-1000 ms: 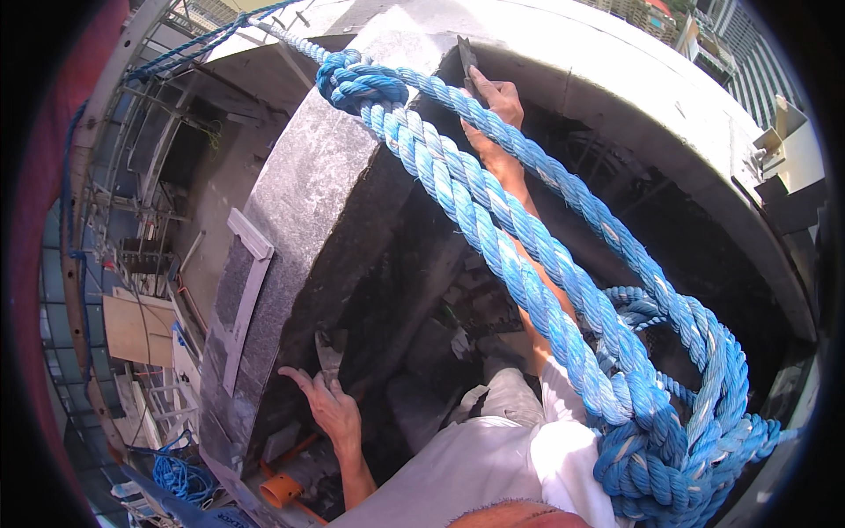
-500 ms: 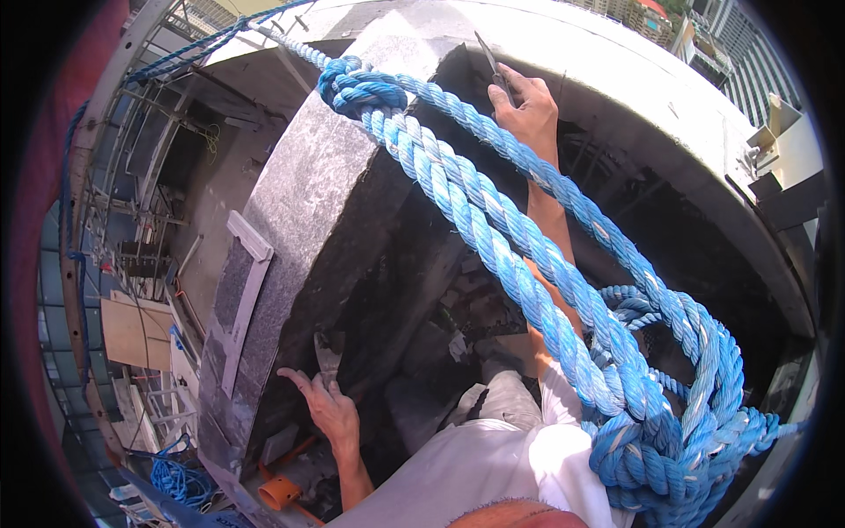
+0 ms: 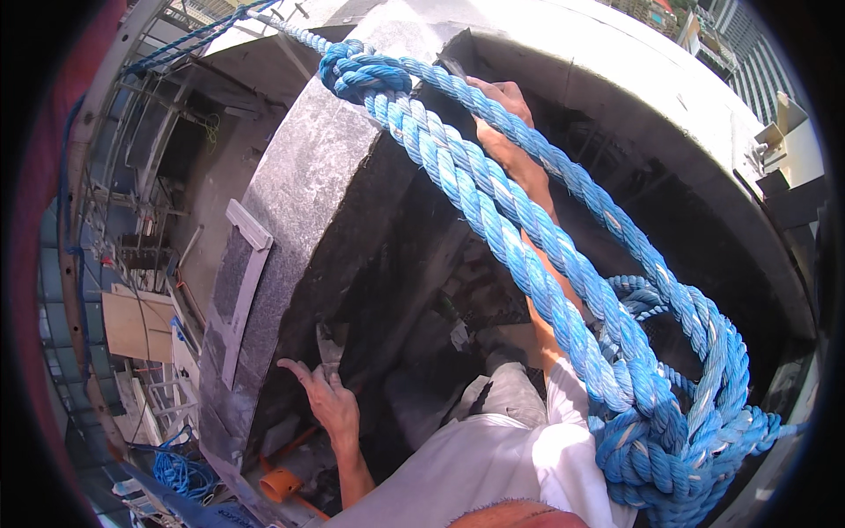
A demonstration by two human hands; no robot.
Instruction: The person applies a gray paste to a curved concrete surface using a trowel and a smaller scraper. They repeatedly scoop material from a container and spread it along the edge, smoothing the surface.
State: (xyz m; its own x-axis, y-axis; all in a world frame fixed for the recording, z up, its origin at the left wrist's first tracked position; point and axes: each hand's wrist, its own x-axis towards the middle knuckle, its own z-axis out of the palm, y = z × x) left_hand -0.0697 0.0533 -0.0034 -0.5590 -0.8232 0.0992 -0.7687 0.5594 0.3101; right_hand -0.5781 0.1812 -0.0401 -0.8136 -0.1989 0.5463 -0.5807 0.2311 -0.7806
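Observation:
Near the lower left, my left hand (image 3: 327,400) grips a metal putty knife (image 3: 331,343), thumb out, beside the dark inner face of a grey concrete wall (image 3: 308,185). My right hand (image 3: 502,104) reaches up behind blue ropes, holding a thin flat blade (image 3: 453,69) at the top edge of the dark opening; part of the hand and tool is hidden. Thick blue rope (image 3: 519,255) runs diagonally across my forearm, with a knot at top and a large knotted bundle (image 3: 660,449) at lower right.
White battens (image 3: 242,290) lie on the wall. At left are scaffolding (image 3: 154,211), a plywood board (image 3: 132,330) and coiled blue rope (image 3: 180,471). An orange tube (image 3: 280,482) lies below. A white concrete ledge (image 3: 634,66) curves above, with buildings (image 3: 748,53) beyond.
My right hand moved right along the upper edge, then back left, the blade now partly behind the rope. My left hand stays nearly in place.

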